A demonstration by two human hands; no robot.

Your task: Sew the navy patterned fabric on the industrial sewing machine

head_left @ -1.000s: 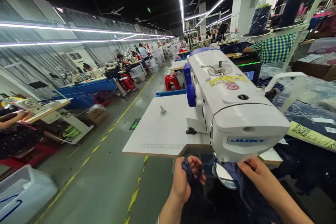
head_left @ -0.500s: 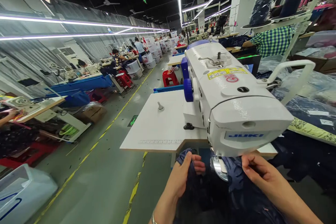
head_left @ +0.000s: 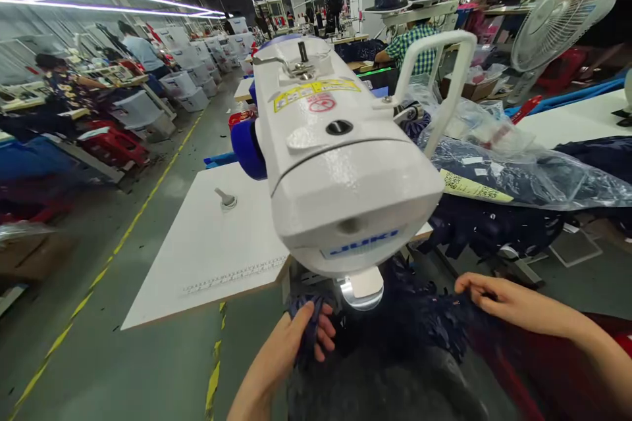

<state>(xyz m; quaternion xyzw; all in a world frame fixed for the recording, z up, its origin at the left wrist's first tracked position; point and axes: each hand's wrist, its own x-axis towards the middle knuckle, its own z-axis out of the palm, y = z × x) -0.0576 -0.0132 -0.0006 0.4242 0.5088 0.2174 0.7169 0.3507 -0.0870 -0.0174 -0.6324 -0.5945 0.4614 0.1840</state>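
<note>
Navy fabric (head_left: 415, 316) lies bunched at the bottom centre of the frame, under the nose of a white sewing machine (head_left: 326, 145), and both hands are on it. The left hand (head_left: 291, 345), low and just left of centre, has its fingers curled shut around a gathered fold of the cloth. The right hand (head_left: 508, 302), lower right, lies flatter — fingertips pressed together on the cloth's far edge, pinching it. Between the two hands the fabric stretches dark and rumpled beneath a small lamp (head_left: 363, 289) on the machine's underside.

Above them the machine fills the middle of the frame, its blue lettering facing the camera and a blue handwheel (head_left: 247, 148) on its left side. It stands on a white table (head_left: 207, 243) that reaches toward the left, with a printed ruler along the near edge and a small metal knob (head_left: 226, 199) further back. To the right, a clear plastic bag (head_left: 518, 171) covers more dark cloth, with a yellow label (head_left: 469, 187) on it.

Further off, a fan (head_left: 563, 6) stands at the upper right, a person in a checked shirt (head_left: 412, 46) sits behind the machine, and other workers and white bins (head_left: 143, 108) line the aisle at upper left — a yellow floor line (head_left: 123, 243) runs alongside.
</note>
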